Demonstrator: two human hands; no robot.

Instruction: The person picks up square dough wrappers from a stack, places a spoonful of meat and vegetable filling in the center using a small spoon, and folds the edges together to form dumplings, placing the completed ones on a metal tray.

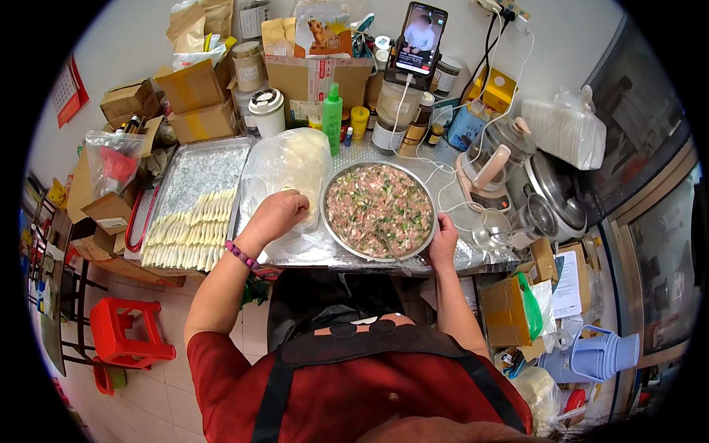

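My left hand [281, 212], with a purple bead bracelet at the wrist, bends over a clear plastic bag [266, 166] of pale dough wrappers [313, 160]. Its fingertips point down at the bag's near part; what they pinch is hidden. Beside the right rim of a round metal bowl [324, 230] is my right hand [443, 242], curled, its fingers mostly out of sight. Minced meat filling [379, 207] with chopped greens fills the bowl, and a metal spoon [392, 249] leans over the near rim. Left of the bag, a metal tray [207, 160] carries rows of folded dumplings [188, 235].
Behind the bowl stand a green spray bottle [332, 119], lidded jars [390, 108] and a phone [422, 39] on a stand. Charging cables [443, 166] trail towards a glass kettle [490, 160] and a rice cooker [556, 188]. Cardboard boxes [202, 119] crowd the left; a red stool [124, 332] stands below.
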